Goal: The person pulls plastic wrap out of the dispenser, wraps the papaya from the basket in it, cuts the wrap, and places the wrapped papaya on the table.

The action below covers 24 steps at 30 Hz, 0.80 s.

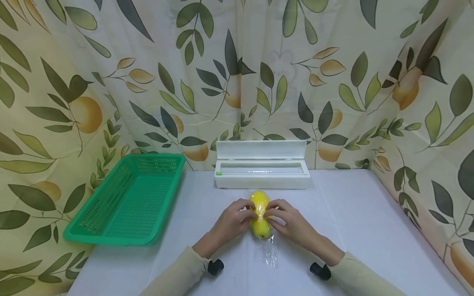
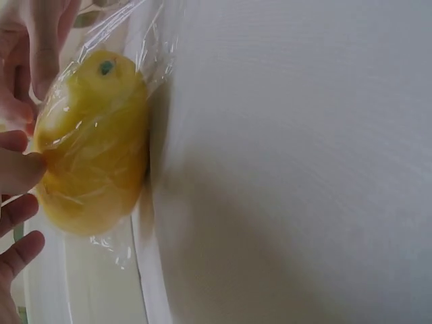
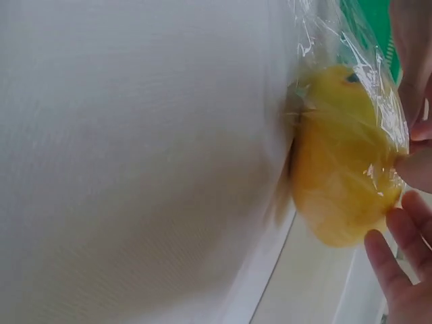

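Two yellow fruits [image 1: 261, 229] lie end to end on the white cloth, the nearer one greener with a dark stem spot; I cannot tell their kind. Clear cling film [image 1: 267, 251] covers them, and its loose wrinkled end trails towards me. From the left, my left hand [image 1: 233, 218] pinches the film over the middle of the fruits with bent fingers. My right hand [image 1: 290, 220] does the same from the right, fingertips close to the left ones. In the left wrist view the film stretches shiny over the fruits [image 2: 94, 148]. Exact fingertip contact is partly hidden.
Behind the fruits stands a white cling film dispenser [image 1: 262, 182], lid raised, a roll inside and a green slider at its left end. A green plastic basket [image 1: 163, 201] sits at the left. Leaf-patterned curtains [image 1: 259, 115] enclose the white-covered table [image 1: 352, 213].
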### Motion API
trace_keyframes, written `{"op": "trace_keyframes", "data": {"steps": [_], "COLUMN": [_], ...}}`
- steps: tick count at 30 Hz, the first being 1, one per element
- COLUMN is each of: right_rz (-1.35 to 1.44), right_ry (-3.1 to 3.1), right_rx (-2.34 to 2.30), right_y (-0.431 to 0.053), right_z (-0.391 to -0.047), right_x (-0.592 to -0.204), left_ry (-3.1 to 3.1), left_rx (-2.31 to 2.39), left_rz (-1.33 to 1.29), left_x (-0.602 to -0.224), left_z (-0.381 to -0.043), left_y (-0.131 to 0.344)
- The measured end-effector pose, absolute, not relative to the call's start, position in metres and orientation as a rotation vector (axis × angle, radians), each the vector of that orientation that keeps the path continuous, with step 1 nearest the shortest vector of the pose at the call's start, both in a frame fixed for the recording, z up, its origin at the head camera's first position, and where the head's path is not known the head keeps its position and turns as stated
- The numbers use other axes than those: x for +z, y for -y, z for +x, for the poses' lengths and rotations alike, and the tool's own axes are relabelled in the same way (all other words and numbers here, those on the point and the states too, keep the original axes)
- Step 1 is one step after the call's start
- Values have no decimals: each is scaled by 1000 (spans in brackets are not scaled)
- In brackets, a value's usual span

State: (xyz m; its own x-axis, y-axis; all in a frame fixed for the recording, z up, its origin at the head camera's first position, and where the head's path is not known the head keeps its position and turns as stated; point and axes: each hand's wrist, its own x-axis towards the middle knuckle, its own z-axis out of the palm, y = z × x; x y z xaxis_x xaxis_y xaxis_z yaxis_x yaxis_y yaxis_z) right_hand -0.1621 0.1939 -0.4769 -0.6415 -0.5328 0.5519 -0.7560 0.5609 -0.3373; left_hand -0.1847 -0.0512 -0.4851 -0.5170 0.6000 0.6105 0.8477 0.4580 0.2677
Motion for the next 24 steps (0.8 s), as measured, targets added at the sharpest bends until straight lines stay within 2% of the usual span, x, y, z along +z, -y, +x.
{"op": "trace_keyframes", "data": {"steps": [15,24], "right_rz": [1219,1161], "right_ry": [2743,2720], "right_rx": [664,629], "right_y": [-213,-208], "right_z": [-136,-130], "right_x": [-466,-473], "left_ry": [2577,2531], "left_rx": [-716,-682], "left_rz": [-1393,-1440], "left_x": [-489,-492], "left_z": [-166,-164], "left_y": [73,64]}}
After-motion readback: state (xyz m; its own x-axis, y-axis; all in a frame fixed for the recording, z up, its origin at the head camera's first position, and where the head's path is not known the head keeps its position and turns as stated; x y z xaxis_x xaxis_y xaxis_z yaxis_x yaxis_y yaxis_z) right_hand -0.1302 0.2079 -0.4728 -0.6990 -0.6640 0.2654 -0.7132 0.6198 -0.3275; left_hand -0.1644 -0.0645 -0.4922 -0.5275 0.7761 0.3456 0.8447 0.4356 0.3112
